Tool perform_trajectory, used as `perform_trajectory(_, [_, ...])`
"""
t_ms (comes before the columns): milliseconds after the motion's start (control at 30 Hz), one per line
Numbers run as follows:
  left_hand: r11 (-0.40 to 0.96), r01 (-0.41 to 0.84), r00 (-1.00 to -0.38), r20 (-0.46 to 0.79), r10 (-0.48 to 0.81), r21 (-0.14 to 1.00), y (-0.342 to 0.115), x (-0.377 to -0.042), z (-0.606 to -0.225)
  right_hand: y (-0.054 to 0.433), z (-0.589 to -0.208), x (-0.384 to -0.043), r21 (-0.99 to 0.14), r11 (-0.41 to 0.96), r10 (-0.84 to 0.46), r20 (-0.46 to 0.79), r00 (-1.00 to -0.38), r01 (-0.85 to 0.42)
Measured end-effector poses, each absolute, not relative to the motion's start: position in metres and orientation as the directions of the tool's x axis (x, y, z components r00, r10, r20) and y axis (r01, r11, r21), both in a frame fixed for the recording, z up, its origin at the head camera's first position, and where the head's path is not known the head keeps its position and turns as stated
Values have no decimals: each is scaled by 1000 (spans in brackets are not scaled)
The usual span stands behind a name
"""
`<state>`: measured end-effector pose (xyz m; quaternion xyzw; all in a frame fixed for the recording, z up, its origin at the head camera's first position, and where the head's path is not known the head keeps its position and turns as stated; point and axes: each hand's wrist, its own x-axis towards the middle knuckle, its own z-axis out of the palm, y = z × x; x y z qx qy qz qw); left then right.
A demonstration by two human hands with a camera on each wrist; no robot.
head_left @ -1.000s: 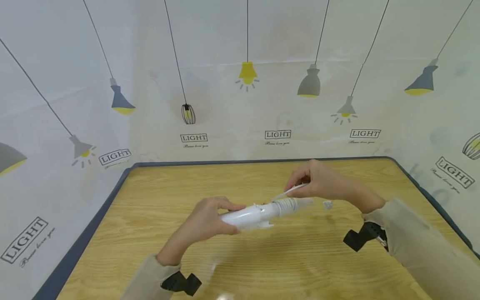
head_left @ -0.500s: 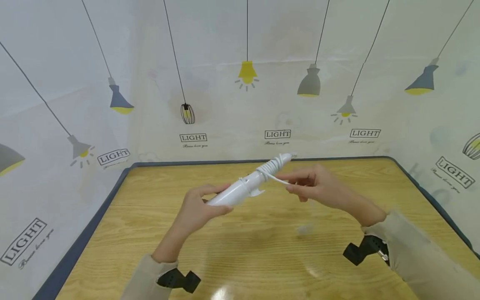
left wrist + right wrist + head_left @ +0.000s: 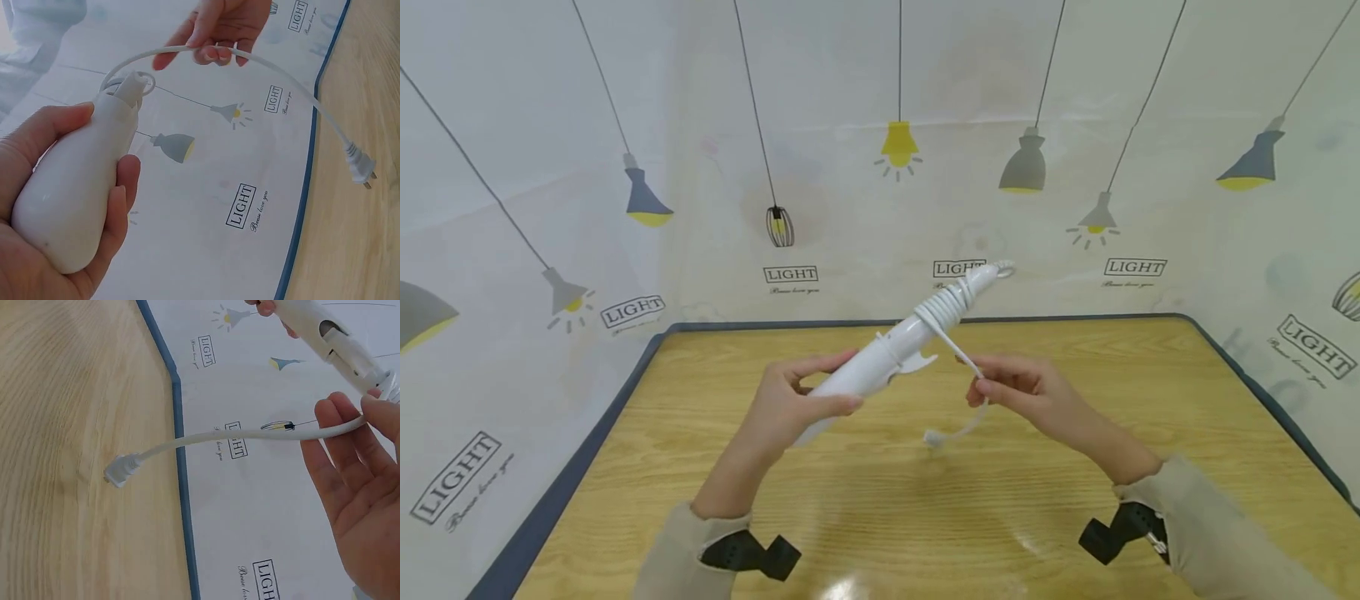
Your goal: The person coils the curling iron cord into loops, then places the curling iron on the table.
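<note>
My left hand (image 3: 793,400) grips the rounded thick end of a white wand-shaped electric appliance (image 3: 868,371), which points up and away to the right above the table. Several turns of its white power cord (image 3: 943,306) are wound round the narrower far end, with a small loop at the tip. A curved tab sticks out from the side of the body. My right hand (image 3: 1033,396) pinches the loose stretch of cord between thumb and fingers. Beyond those fingers the short free end droops to a two-pin plug (image 3: 360,165), which hangs over the table in the head view.
Below both hands lies a wood-grain table (image 3: 880,517) with a dark blue edge strip (image 3: 181,456). Behind and beside it stands a pale wall covering (image 3: 850,183) printed with lamps and the word LIGHT. A black wrist camera (image 3: 752,554) sits on each sleeve.
The appliance has tilted upward, its tip rising away from the table. My right hand has come round from above the wound end to below it, still pinching the cord; the plug has swung left.
</note>
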<state>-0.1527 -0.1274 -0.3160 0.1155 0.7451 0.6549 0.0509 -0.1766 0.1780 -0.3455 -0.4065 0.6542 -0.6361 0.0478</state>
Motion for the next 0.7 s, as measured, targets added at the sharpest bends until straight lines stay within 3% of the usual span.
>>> perform_trajectory(200, [46, 113, -951, 94, 295, 993, -129, -148, -305, 178, -361, -172, -925, -156, -551, 372, -747, -345])
perform_trajectory(267, [29, 119, -944, 104, 312, 992, -130, -147, -302, 178, -366, -171, -934, -200, -561, 357, -747, -297])
perform_trajectory(467, [-37, 144, -916, 147, 373, 989, -131, -144, -299, 178, -384, -177, -898, -429, -693, 397, -601, -98])
perform_trajectory(600, [-55, 132, -907, 143, 396, 990, -130, -142, -298, 181, -399, -179, -875, -478, -766, 376, -522, 71])
perform_trajectory(700, [-50, 117, -908, 127, 400, 992, -129, -141, -297, 184, -409, -181, -870, -471, -794, 346, -500, 148])
